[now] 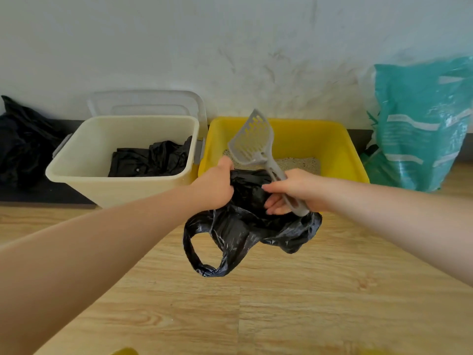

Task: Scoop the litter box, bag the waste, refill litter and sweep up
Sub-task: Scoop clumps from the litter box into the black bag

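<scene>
- Both hands are busy at once: the left hand (pixel 217 184) has its fingers curled into the rim of a black plastic bag (pixel 245 226) and holds it up off the floor, in front of the near wall of the litter box.
- Her or his right hand (pixel 294 192) clasps the handle of a grey slotted scoop (pixel 252 139) between thumb and palm, the fingers loosely curved beneath it and reaching at the bag's edge.
- The scoop's head tilts up and away, over the yellow litter box (pixel 340 149); I see nothing resting in its slots.
- Pale litter (pixel 299 163) lies low in that box, which stands on the floor against the white wall.
- One handle loop of the bag hangs down slack toward the wooden floor (pixel 281 303).
- Just beside the box on its left stands a cream bin (pixel 76 160) with crumpled black bags inside, a clear lid (pixel 148 103) leaning behind it.
- A teal litter sack (pixel 422 124) stands upright to the right of the box.
- More black plastic (pixel 20 142) is heaped at the far left by the wall.
</scene>
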